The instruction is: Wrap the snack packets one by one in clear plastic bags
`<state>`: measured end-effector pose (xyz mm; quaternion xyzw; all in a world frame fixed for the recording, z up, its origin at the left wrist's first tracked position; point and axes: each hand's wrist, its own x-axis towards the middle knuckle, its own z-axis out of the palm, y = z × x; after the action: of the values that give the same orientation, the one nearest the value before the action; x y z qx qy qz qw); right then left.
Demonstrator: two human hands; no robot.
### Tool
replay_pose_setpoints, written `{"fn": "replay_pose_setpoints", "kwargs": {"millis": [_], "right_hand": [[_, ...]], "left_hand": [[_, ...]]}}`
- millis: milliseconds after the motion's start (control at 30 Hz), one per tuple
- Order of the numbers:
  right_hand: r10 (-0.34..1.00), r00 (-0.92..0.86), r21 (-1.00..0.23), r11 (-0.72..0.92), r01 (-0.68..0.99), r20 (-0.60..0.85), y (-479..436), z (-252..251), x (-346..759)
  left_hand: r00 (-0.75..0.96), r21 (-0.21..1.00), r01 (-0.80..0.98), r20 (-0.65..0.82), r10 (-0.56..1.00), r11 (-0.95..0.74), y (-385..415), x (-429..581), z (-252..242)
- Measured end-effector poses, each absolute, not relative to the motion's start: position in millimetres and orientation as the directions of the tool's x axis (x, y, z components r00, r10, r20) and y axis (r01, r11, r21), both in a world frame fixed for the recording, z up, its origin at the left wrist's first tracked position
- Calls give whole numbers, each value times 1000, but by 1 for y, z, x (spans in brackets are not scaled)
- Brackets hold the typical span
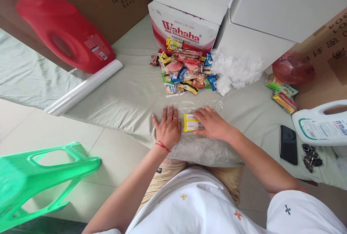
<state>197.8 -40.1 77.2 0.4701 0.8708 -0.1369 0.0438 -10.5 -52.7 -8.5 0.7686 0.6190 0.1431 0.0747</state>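
Head view:
- The left hand (168,127) is laid flat with its fingers spread and the palm pressed on a sheet of clear, crinkled plastic film (206,149). The sheet appears to be pinned this way so that the light film is kept from lifting.
- A yellow foil snack packet (190,122), flat and rectangular, is set on the film just at three o'clock of the left hand, apart from it.
- The packet's right end is covered by the right hand (214,124), whose fingers are held together and curved over it. The packet seems to be steadied against the slippery film. Whether the thumb is tucked beneath cannot be told.
- The film is spread over a pale grey-green cloth (130,96), which is soft and creased.
- At twelve o'clock of the hands, a loose heap of glossy, many-coloured snack packets (184,69) is piled against a white and red cardboard carton (184,28).
- At one o'clock, a crumpled wad of clear plastic (237,69) is seen.
- At ten o'clock, a long white roll of film (84,87) is laid below a red plastic jug (59,31).
- At three o'clock, a black phone (288,144) and a white plastic jug (322,124) are laid well apart from the hands.
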Motion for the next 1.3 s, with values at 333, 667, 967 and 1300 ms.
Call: {"fn": "replay_pose_setpoints", "kwargs": {"millis": [333,667,967,1300], "right_hand": [[842,-516,-114,503,857,-158,-50,77,189],[818,-539,-118,526,842,-199,-55,66,180],[919,-392,-214,373,903,-52,-2,67,198],[817,-494,-375,376,848,-297,43,68,177]], "left_hand": [[178,284,938,88,980,-196,-53,-10,-3],[130,365,913,157,979,-180,-55,-15,-8],[-128,678,701,427,895,-223,-55,-32,-23],[-136,708,670,412,901,-223,-50,-37,-16]]}}
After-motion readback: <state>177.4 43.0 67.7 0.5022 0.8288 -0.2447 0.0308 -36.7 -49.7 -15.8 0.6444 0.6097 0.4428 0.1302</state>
